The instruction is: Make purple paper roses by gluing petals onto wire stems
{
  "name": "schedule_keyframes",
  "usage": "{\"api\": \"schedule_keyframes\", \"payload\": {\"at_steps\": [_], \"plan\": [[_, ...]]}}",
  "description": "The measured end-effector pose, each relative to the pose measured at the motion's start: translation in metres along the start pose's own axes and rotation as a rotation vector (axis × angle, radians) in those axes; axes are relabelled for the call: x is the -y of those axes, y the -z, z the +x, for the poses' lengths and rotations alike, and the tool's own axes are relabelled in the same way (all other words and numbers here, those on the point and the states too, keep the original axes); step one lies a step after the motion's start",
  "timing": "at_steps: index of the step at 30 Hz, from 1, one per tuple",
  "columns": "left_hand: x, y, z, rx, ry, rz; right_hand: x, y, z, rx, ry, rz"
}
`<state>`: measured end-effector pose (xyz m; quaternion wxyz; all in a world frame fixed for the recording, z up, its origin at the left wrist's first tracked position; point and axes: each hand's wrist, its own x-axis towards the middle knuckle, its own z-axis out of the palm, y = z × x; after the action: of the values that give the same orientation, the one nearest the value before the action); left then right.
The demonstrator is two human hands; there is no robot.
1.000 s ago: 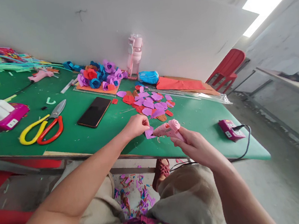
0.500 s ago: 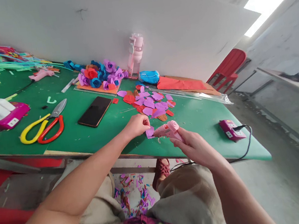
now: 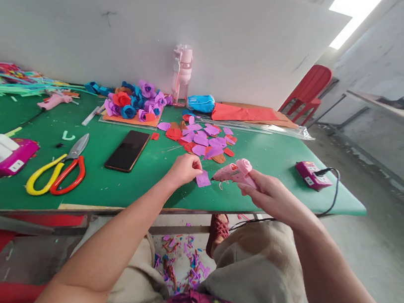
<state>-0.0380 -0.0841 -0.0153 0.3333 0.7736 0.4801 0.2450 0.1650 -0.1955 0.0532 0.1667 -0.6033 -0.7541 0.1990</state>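
Note:
My left hand [image 3: 186, 168] pinches a small purple paper petal [image 3: 203, 179] above the near part of the green table [image 3: 265, 175]. In my right hand [image 3: 267, 190] is a pink hot glue gun [image 3: 235, 171], its fingers wrapped round the handle. The gun's nozzle points left at the petal, with a small gap between them. A thin pale strand [image 3: 223, 184] shows under the gun's front. Just beyond my hands lies a loose pile of purple, red and brown paper petals [image 3: 205, 138].
Finished paper flowers [image 3: 135, 100] lie at the back, near a pink bottle [image 3: 182, 74] and a blue packet [image 3: 201, 104]. Left of my hands are a black phone [image 3: 127, 151], scissors [image 3: 58, 174] and a power socket block [image 3: 5, 156]. Another socket block [image 3: 313, 175] sits right, with a cable.
My right hand has drawn the glue gun a little to the right, so its nozzle is now clear of the petal. My left hand stays in place with the petal.

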Motion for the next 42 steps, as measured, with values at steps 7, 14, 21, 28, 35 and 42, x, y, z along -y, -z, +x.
{"api": "schedule_keyframes", "payload": {"at_steps": [7, 14, 21, 28, 35, 42], "plan": [[0.001, 0.0, 0.0, -0.002, -0.007, 0.0, 0.011, -0.006, 0.004, 0.076, -0.01, 0.023], [-0.002, 0.001, -0.001, 0.004, -0.002, 0.001, 0.008, -0.006, 0.005, 0.083, -0.028, -0.018], [-0.002, 0.001, -0.001, -0.001, -0.005, -0.003, 0.002, -0.006, 0.006, 0.053, -0.036, -0.035], [-0.001, 0.001, -0.001, -0.006, -0.004, -0.031, 0.0, -0.001, 0.003, 0.021, -0.049, 0.054], [0.006, 0.001, 0.003, 0.062, 0.063, -0.35, -0.025, 0.016, -0.003, 0.043, -0.191, 0.544], [-0.005, 0.016, -0.004, 0.237, 0.227, -0.798, -0.073, 0.012, -0.005, 0.069, -0.281, 0.858]]}}
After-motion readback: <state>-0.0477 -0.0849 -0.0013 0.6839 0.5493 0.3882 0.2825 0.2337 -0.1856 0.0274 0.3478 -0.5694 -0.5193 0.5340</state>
